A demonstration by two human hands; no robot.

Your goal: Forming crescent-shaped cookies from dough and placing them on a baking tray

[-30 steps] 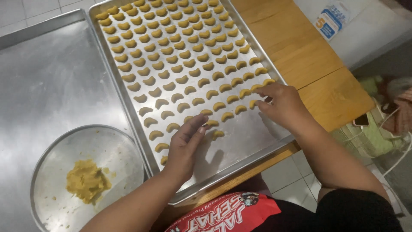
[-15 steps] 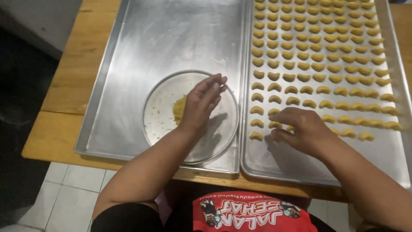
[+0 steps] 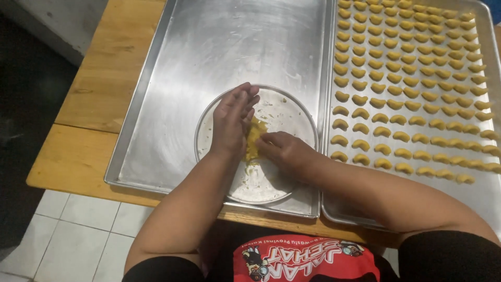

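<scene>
Both hands have come off the tray of shaped dough pieces (image 3: 412, 94) to the round plate (image 3: 292, 104), where the left hand (image 3: 232, 120) rests flat and released against the yellow dough lump (image 3: 254, 140) while the right hand (image 3: 284, 151) pinches it.

Left hand (image 3: 233, 120) and right hand (image 3: 284, 150) press yellow dough (image 3: 254, 140) between them on round metal plate (image 3: 292, 112) in left tray (image 3: 209, 47); right tray (image 3: 485, 183) holds rows of crescent pieces (image 3: 412, 73); wooden bench (image 3: 104, 78) beneath.

soft yellow dough lump (image 3: 254, 140) lies on the round metal plate (image 3: 292, 112).
</scene>
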